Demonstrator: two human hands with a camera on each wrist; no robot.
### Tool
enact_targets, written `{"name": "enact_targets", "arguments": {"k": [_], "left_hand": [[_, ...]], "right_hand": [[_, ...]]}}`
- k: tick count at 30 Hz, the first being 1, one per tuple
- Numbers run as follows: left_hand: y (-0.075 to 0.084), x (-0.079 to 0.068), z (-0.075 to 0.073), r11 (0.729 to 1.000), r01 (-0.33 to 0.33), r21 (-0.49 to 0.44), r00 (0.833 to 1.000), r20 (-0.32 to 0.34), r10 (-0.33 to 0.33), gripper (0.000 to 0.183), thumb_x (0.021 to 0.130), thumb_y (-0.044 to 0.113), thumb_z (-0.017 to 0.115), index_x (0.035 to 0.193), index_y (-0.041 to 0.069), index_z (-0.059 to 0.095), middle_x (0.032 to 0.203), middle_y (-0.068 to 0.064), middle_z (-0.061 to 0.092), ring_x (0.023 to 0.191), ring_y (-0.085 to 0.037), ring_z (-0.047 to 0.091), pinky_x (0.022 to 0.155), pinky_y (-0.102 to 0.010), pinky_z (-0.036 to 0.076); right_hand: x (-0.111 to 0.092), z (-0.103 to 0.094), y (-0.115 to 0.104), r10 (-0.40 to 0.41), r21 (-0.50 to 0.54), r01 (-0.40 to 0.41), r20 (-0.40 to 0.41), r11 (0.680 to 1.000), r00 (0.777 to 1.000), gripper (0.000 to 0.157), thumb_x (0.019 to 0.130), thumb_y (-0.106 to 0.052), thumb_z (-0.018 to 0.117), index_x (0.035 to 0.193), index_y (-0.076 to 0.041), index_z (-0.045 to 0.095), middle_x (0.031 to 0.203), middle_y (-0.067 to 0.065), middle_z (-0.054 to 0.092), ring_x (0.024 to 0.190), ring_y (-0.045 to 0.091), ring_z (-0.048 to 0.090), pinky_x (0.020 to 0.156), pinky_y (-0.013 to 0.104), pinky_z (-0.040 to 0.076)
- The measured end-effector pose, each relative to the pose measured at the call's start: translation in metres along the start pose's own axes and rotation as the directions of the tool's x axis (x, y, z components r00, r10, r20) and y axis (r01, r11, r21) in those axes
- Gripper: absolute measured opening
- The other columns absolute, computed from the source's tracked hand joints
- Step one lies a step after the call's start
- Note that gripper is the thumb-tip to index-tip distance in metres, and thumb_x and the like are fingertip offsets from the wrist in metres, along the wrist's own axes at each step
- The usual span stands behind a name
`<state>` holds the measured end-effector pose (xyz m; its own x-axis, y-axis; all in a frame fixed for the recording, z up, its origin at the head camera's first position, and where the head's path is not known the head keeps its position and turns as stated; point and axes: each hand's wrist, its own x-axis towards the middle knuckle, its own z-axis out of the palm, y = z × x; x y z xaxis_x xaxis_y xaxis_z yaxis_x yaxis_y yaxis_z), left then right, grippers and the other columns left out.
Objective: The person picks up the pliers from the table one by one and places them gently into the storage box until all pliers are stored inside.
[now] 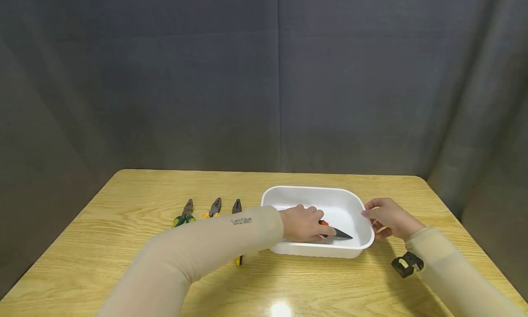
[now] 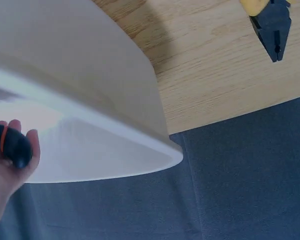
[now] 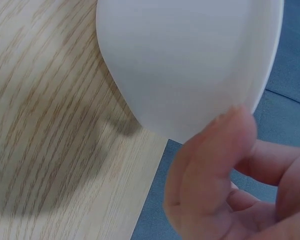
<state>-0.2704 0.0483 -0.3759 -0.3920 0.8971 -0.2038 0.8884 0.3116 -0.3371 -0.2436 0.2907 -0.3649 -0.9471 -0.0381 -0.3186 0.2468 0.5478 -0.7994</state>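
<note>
Black and orange, the pointed tool [image 1: 341, 234] is in your left hand [image 1: 303, 221], fingers curled round its rounded handle, inside the smooth white tray [image 1: 317, 251]. Your right hand [image 1: 392, 217] pinches the tray's rim at its right end. Left of the tray, three metal-nosed pliers [image 1: 215, 208] lie on the wood-grained table [image 1: 297, 280], partly hidden by your beige left sleeve [image 1: 222, 232].

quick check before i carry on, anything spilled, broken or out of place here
Nothing stands out. Three pliers lie side by side on the table, the tray shows no damage, and the left grip holds a tool inside it. No spill shows.
</note>
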Motion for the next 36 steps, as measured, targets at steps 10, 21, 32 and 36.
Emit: {"name": "enact_targets", "arguments": {"k": [10,21,32,36], "left_hand": [[-0.004,-0.008,-0.003,0.995,0.036,-0.092,0.989,0.148,-0.022,0.049,0.104,0.036,0.043,0.152,0.041,0.03,0.111,0.004,0.051,0.09,-0.01,0.046,0.078,-0.023,0.043],[-0.012,-0.019,-0.013,0.992,0.07,-0.102,0.989,0.138,-0.055,0.043,0.104,0.037,0.044,0.147,0.038,0.041,0.126,0.004,0.051,0.098,-0.011,0.048,0.079,-0.023,0.043],[-0.014,-0.038,-0.013,0.979,0.158,-0.131,0.982,0.126,-0.142,0.047,0.103,0.038,0.046,0.149,0.039,0.038,0.13,0.003,0.052,0.097,-0.011,0.05,0.079,-0.024,0.044],[-0.016,-0.048,-0.01,0.971,0.192,-0.14,0.979,0.101,-0.179,0.046,0.103,0.039,0.045,0.149,0.036,0.039,0.134,0.003,0.05,0.107,-0.012,0.051,0.084,-0.026,0.044]], "right_hand": [[0.0,0.001,-0.003,-0.001,-0.01,0.001,0.003,1.0,1.0,0.025,0.098,-0.007,0.052,0.113,0.013,0.047,0.079,0.011,0.054,0.059,0.016,0.053,0.053,0.029,0.052],[0.002,0.0,-0.002,0.024,-0.017,-0.024,-0.001,1.0,1.0,0.026,0.099,-0.007,0.05,0.115,0.013,0.045,0.081,0.012,0.054,0.061,0.017,0.054,0.055,0.03,0.052],[0.001,0.0,-0.001,0.002,-0.007,-0.002,0.018,1.0,1.0,0.02,0.099,-0.005,0.049,0.109,0.012,0.047,0.074,0.007,0.048,0.061,0.016,0.051,0.054,0.029,0.051],[0.002,0.0,-0.001,0.002,0.003,-0.002,0.02,1.0,1.0,0.02,0.099,-0.006,0.048,0.11,0.011,0.045,0.074,0.007,0.047,0.062,0.016,0.05,0.055,0.029,0.051]]}}
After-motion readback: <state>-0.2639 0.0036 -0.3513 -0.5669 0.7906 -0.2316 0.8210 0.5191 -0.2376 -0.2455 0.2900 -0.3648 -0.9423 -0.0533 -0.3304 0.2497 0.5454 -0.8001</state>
